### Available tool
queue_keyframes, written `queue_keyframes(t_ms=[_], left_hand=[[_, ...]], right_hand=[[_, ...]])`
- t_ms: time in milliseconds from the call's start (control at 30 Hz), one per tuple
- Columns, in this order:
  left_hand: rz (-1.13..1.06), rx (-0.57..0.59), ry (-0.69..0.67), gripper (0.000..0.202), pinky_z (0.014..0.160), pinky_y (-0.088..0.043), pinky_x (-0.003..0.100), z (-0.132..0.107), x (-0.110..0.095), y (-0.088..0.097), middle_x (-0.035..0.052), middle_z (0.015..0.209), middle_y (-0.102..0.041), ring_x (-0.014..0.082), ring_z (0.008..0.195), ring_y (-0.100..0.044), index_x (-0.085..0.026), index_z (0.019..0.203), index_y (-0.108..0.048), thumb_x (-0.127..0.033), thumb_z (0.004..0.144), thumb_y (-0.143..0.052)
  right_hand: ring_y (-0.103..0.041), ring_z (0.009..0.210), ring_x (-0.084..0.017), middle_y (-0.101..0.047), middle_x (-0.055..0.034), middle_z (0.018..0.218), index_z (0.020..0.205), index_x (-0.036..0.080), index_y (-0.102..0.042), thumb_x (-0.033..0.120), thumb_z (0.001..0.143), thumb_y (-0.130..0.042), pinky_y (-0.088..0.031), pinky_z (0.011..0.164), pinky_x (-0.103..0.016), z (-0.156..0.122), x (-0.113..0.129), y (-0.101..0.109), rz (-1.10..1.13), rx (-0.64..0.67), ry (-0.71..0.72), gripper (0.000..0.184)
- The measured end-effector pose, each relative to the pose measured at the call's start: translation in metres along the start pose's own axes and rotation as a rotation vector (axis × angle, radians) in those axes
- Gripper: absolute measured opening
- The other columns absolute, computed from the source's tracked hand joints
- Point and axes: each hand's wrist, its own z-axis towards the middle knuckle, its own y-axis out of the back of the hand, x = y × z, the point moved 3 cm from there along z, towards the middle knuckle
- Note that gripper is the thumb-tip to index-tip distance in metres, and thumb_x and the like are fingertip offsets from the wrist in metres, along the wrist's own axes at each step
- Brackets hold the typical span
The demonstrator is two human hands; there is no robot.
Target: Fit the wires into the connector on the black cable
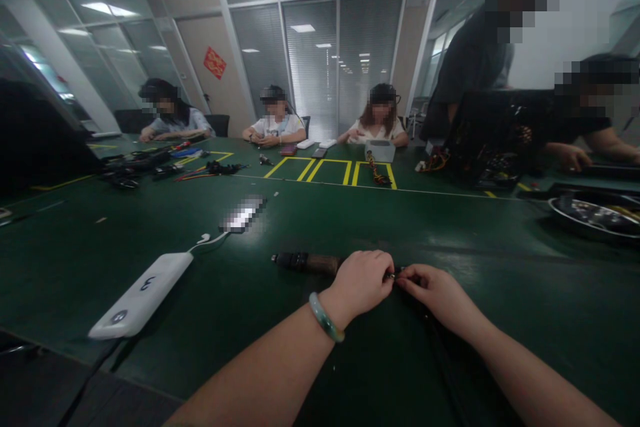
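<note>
My left hand (367,280) is wrapped over the back part of a dark, stick-shaped electric screwdriver (320,264), which lies on the green table with its black tip to the left. A small metal bit shows at the thumb and fingertips of this hand. Close beside it, my right hand (433,290) pinches what looks like the end of a black cable (440,354). The cable runs down from there toward the front edge. The hands nearly touch at the tool's rear, and the fingers partly hide the joint.
A white power bank (145,294) with a cable to a phone (243,214) lies left. Cables and tools (145,164) are heaped at the back left, an open computer case (493,140) stands back right, and a round metal tray (595,217) sits right. Several people work across the green table (210,360).
</note>
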Motion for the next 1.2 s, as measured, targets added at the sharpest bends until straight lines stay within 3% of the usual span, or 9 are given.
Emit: queue_keyframes(t_ms=[233,400,600,800,1200], left_hand=[[-0.008,0.011,-0.03,0.005,0.083,-0.043,0.034,0.0005,-0.0014,0.0024,0.0001,0.092,-0.063,0.0172,0.087,-0.058,-0.02,0.09,-0.056,-0.022,0.086,-0.053],[0.011,-0.005,-0.031,0.005,0.098,-0.036,0.039,0.0003,-0.0026,0.0024,-0.0005,0.094,-0.063,0.017,0.091,-0.057,-0.021,0.091,-0.056,-0.021,0.086,-0.054],[0.014,-0.007,0.003,0.015,0.085,-0.044,0.034,-0.0003,-0.0021,0.0029,0.0022,0.098,-0.061,0.0187,0.092,-0.056,-0.019,0.098,-0.054,-0.023,0.083,-0.056],[-0.023,-0.014,-0.014,0.007,0.084,-0.044,0.035,-0.0001,-0.0021,0.0029,0.0026,0.094,-0.061,0.0193,0.089,-0.057,-0.019,0.09,-0.055,-0.022,0.084,-0.054],[-0.019,0.004,-0.021,0.012,0.086,-0.044,0.035,-0.001,-0.003,0.0043,0.0028,0.097,-0.061,0.0191,0.091,-0.057,-0.019,0.096,-0.055,-0.023,0.084,-0.054]], right_hand=[[-0.063,0.077,-0.018,-0.07,0.0004,0.088,0.088,0.024,-0.069,0.037,0.085,-0.054,-0.044,0.067,-0.027,0.0,-0.0008,0.0001,-0.002,-0.002,-0.006,0.02],[-0.063,0.079,-0.018,-0.07,0.0009,0.089,0.087,0.024,-0.068,0.037,0.085,-0.054,-0.044,0.068,-0.026,-0.001,0.0022,0.0006,0.012,0.008,-0.003,0.019],[-0.062,0.074,-0.017,-0.07,0.0013,0.085,0.086,0.024,-0.068,0.037,0.085,-0.054,-0.043,0.066,-0.026,-0.0011,0.0002,0.0003,-0.002,0.002,0.001,0.019],[-0.062,0.076,-0.017,-0.07,0.0008,0.087,0.087,0.024,-0.068,0.037,0.084,-0.054,-0.043,0.067,-0.025,0.0,-0.0023,-0.0002,0.009,0.004,0.007,0.019],[-0.062,0.072,-0.017,-0.07,0.0001,0.085,0.087,0.023,-0.069,0.038,0.084,-0.053,-0.043,0.063,-0.026,-0.0024,0.0009,0.001,0.028,0.008,-0.016,0.022]])
